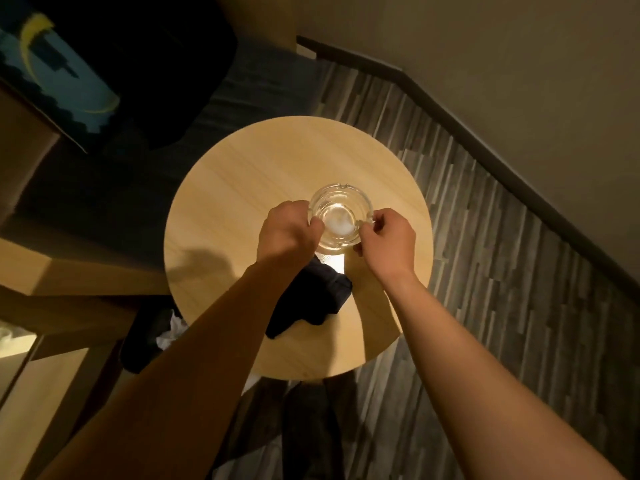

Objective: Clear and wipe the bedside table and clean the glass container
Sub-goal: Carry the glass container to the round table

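A round clear glass container (341, 213), shaped like an ashtray, is at the middle of the round light-wood bedside table (242, 188). My left hand (287, 233) grips its left rim with curled fingers. My right hand (388, 237) pinches its right rim. Something pale shows in the glass's bottom. A dark cloth (313, 299) lies crumpled on the table just under my left forearm, near the front edge.
A dark bin (149, 337) with white crumpled paper stands on the floor left of the table. Wooden furniture (31, 271) sits at the left. A dark chair or bag (156, 64) is behind the table. A wall with a dark skirting (485, 150) runs along the right.
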